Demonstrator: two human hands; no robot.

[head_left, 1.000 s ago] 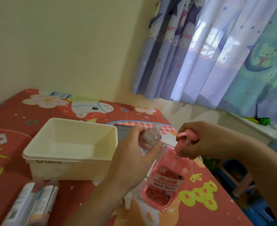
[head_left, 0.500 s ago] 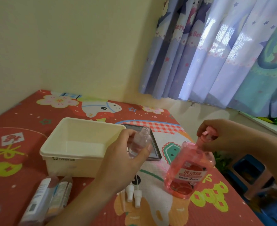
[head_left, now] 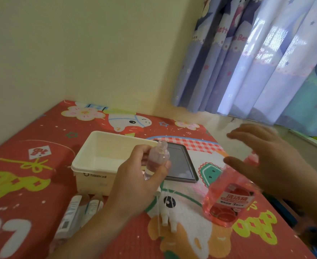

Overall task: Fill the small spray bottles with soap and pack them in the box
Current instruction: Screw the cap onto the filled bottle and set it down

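Filling step: left hand (head_left: 135,186) grips the uncapped small spray bottle (head_left: 156,159); right hand (head_left: 265,159), fingers spread, hovers over soap bottle (head_left: 228,199) at 3 o'clock; next, probably capping

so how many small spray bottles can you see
3: one small spray bottle gripped in the left hand, two lying bottles before the box. More may be hidden.

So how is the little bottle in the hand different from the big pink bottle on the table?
The small spray bottle is clear and slim; the big soap bottle is pink and wide. The left hand holds the small one up in the air, while the big one stands on the table with the right hand open above it. The big one has a label; the small one shows none. Both are see-through plastic.
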